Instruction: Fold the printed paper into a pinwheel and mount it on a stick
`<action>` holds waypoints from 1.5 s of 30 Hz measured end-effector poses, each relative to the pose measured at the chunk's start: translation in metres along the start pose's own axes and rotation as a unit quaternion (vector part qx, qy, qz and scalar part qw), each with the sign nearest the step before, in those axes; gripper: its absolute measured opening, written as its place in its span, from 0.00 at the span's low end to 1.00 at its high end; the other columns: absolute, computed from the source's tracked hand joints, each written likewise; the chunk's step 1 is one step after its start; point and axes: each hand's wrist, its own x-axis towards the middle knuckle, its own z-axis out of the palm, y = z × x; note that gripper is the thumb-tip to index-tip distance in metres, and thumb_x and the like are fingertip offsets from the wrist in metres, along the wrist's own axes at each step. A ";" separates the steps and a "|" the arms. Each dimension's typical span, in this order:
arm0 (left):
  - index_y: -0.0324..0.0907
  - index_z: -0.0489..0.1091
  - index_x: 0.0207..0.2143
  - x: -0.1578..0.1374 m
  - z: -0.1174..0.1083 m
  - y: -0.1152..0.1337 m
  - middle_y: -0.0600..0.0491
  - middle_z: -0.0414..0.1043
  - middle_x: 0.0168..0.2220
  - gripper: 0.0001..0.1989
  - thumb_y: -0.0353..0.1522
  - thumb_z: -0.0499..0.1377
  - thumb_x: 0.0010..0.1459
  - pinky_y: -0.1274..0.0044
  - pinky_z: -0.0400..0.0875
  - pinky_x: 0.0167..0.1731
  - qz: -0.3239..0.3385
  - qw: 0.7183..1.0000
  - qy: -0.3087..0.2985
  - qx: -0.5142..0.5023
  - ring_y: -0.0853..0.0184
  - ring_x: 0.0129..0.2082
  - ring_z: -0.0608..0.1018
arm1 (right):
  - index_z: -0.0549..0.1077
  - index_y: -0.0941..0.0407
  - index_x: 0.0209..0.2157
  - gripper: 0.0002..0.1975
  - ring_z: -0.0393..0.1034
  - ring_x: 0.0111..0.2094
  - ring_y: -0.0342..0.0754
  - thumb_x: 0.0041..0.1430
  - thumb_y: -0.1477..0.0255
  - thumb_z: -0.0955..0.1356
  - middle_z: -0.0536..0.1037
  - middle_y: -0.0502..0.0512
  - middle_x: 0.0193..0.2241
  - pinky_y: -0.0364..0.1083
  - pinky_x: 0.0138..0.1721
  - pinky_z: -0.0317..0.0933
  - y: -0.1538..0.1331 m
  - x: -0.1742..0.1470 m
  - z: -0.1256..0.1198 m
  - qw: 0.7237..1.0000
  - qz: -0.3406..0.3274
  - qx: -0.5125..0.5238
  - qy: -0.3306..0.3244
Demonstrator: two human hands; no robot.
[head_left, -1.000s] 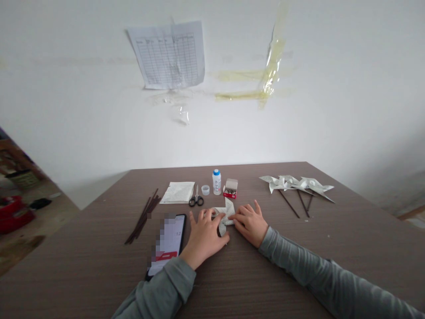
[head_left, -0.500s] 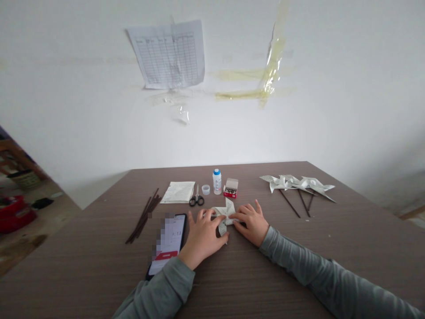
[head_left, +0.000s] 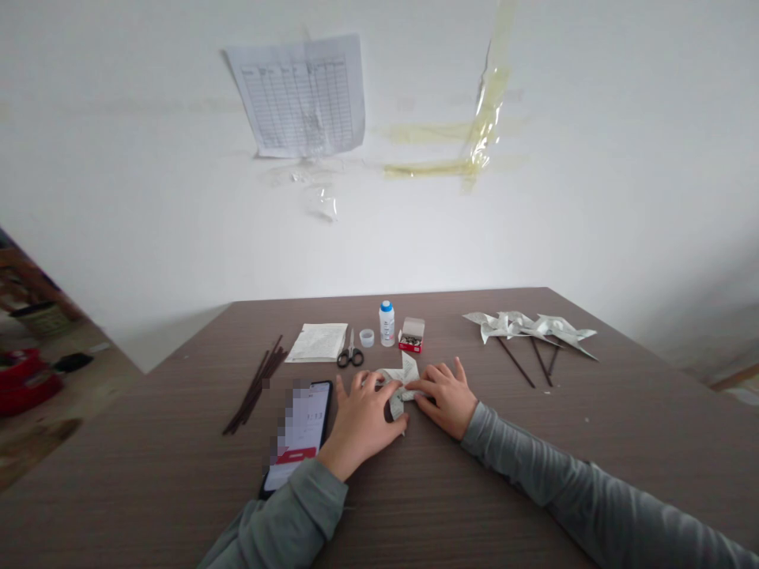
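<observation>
A folded paper pinwheel (head_left: 409, 366) lies on the table between my hands, its printed blades fanned out. From the left, my left hand (head_left: 363, 423) presses on it, fingertips on the middle and the thumb by the lower blade. My right hand (head_left: 449, 401) grips its right side, index finger on the centre and thumb below. My fingers hide part of the blades and the centre. Just beyond stand an open red box of small metal pins (head_left: 411, 338), a white bottle with a blue cap (head_left: 387, 325) and a small clear cup (head_left: 367, 338).
Black-handled scissors (head_left: 350, 357) lie beside folded printed paper (head_left: 317, 342). A phone (head_left: 300, 438) rests left of my left wrist, with dark brown sticks (head_left: 254, 387) further left. Finished pinwheels on sticks (head_left: 522, 325) lie at the back right. The white wall borders the table's far edge.
Hardly anything differs. Both hands stay on the pinwheel, with only a very slight shift of the right-hand fingers.
</observation>
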 end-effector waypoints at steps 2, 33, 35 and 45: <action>0.60 0.88 0.76 -0.001 0.000 0.000 0.43 0.84 0.80 0.29 0.38 0.76 0.74 0.23 0.54 0.90 0.004 1.000 0.007 -0.001 0.32 0.86 0.76 | 0.95 0.41 0.64 0.20 0.81 0.66 0.65 0.84 0.72 0.73 0.90 0.58 0.56 0.90 0.87 0.53 0.001 0.000 0.000 1.000 -0.001 0.006 0.002; 0.60 0.89 0.76 -0.002 0.003 0.000 0.42 0.82 0.83 0.28 0.39 0.76 0.77 0.20 0.56 0.88 -0.001 1.000 -0.002 0.008 0.29 0.88 0.74 | 0.97 0.36 0.60 0.19 0.84 0.62 0.65 0.83 0.70 0.73 0.90 0.56 0.51 0.97 0.86 0.46 0.014 0.005 0.007 0.999 0.003 0.049 0.010; 0.60 0.89 0.76 -0.002 0.003 -0.001 0.43 0.83 0.82 0.28 0.39 0.76 0.76 0.21 0.57 0.88 0.000 1.000 0.000 0.009 0.30 0.87 0.75 | 0.97 0.36 0.60 0.19 0.84 0.63 0.65 0.83 0.70 0.74 0.90 0.55 0.51 0.96 0.87 0.46 0.011 0.004 0.004 0.999 0.007 0.049 0.005; 0.62 0.89 0.76 -0.002 0.003 -0.004 0.42 0.82 0.81 0.28 0.41 0.74 0.76 0.20 0.55 0.88 0.011 1.000 -0.003 0.000 0.29 0.86 0.74 | 0.96 0.40 0.62 0.21 0.84 0.67 0.63 0.86 0.74 0.71 0.91 0.57 0.54 0.96 0.87 0.48 0.002 0.002 -0.002 1.000 0.008 0.018 -0.006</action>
